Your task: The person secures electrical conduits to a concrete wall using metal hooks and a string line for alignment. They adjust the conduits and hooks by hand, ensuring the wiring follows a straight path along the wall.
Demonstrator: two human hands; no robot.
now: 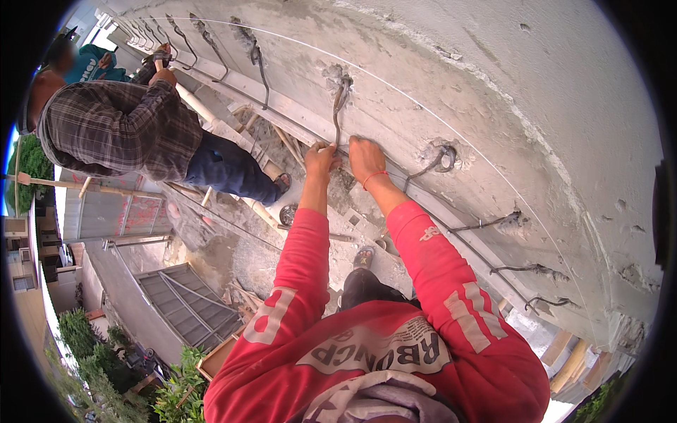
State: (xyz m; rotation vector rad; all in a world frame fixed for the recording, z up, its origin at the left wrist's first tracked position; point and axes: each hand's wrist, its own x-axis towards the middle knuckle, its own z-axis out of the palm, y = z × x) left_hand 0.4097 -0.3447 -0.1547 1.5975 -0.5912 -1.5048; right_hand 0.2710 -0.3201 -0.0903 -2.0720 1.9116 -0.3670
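Note:
My left hand [321, 158] is closed around the lower end of a bent steel rebar [339, 106] that sticks out of a broken patch in the grey concrete wall [493, 84]. My right hand [367, 158], with a red band at the wrist, presses beside it on the horizontal steel bars [423, 194] that run along the wall; whether it grips them I cannot tell. Both my arms are in red sleeves. More hooked rebars [441, 161] protrude from the wall in a row to the right and left.
Another person in a plaid shirt [120, 127] crouches at the upper left, a hand on the bars. Bamboo scaffold poles [233, 130] run below the wall. Far below lie a grey roof [187, 303], a yard and green plants [176, 395].

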